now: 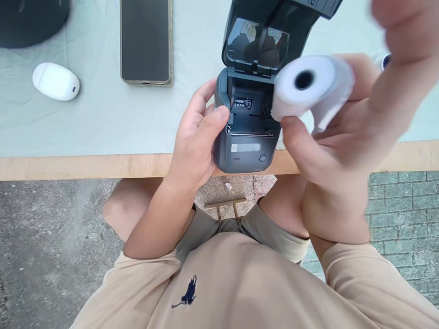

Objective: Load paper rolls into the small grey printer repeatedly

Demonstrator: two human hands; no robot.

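Note:
A small dark grey label printer (245,151) stands at the table's near edge with its lid (260,41) swung up, so the paper bay shows bare. My left hand (197,132) grips the printer's left side, thumb on the bay's rim. My right hand (343,132) holds a white paper roll (310,87) just right of the open bay, its dark core hole facing me and a loose end hanging down. My fingers blur at the top right.
A phone (146,41) lies face up on the pale green table cover (103,119). A white oval device (55,81) sits at the left, below a dark round object (30,20). The wooden table edge (85,165) runs across; my knees are under it.

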